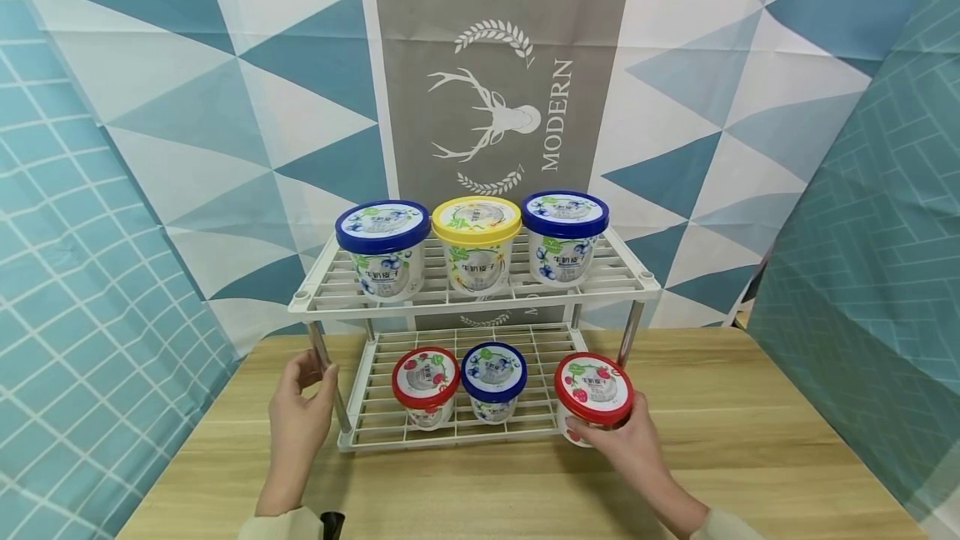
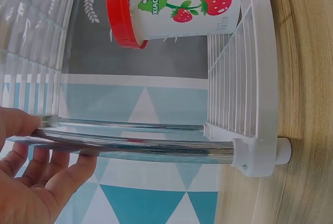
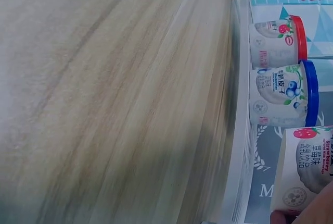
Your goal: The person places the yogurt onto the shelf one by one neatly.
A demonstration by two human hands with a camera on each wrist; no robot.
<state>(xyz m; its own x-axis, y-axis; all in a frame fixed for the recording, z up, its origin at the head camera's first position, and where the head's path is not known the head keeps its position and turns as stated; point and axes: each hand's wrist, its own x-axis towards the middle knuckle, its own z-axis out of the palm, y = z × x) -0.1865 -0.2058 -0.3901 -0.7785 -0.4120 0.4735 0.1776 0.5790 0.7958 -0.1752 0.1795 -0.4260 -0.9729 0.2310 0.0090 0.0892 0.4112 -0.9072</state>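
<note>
My right hand [image 1: 630, 440] grips a red-lidded strawberry tub [image 1: 594, 388] at the right front of the rack's lower tier. In the right wrist view, that tub's printed side [image 3: 307, 169] shows, its lid cut off by the frame edge. My left hand [image 1: 302, 407] holds the front left metal post of the two-tier white rack [image 1: 480, 304]. Seen from the left wrist, the thumb lies on one side of the post [image 2: 156, 148] and the fingers on the other. Left of the held tub stand a blue-lidded tub [image 1: 493, 382] and another red-lidded tub [image 1: 426, 387].
On the upper tier stand a blue-lidded tub [image 1: 383, 250] at left, a yellow-lidded tub [image 1: 477, 244] in the middle and another blue-lidded tub [image 1: 566, 237] at right. The rack stands on a wooden table [image 1: 465, 494], before a patterned wall cloth [image 1: 495, 40].
</note>
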